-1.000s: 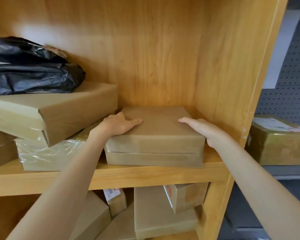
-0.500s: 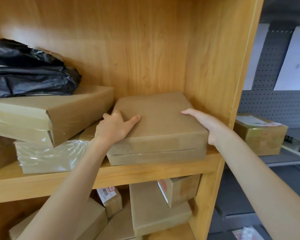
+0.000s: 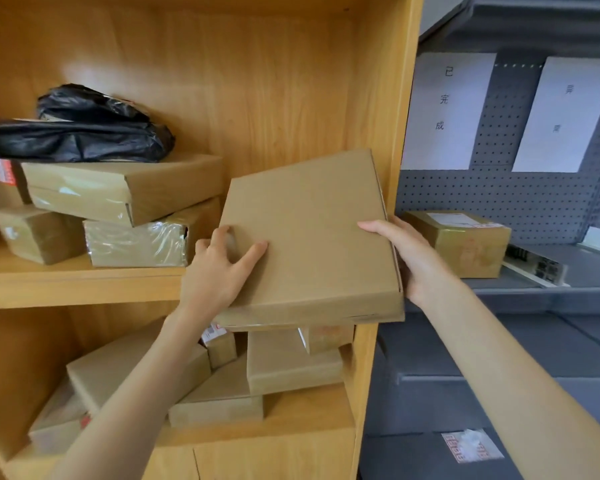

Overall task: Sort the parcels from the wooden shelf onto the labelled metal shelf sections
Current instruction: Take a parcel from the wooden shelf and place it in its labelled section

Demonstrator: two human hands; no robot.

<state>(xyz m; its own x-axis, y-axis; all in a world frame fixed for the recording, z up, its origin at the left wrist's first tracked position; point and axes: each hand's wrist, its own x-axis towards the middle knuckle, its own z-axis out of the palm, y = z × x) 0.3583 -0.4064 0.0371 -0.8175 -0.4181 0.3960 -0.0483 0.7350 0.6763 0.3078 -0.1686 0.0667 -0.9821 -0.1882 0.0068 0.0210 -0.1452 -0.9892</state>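
Wooden shelf (image 3: 84, 285) on my left, grey metal shelf (image 3: 520, 299) with paper labels (image 3: 445, 109) to my right. I grip the flat cardboard parcel (image 3: 312, 237) at its sides, left hand (image 3: 219, 271) and right hand (image 3: 413, 258), tilted, clear of the wood. I should keep it level, read its label, then choose a section.

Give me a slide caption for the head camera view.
Both hands, left and right, hold a flat cardboard box beside the wooden shelf.
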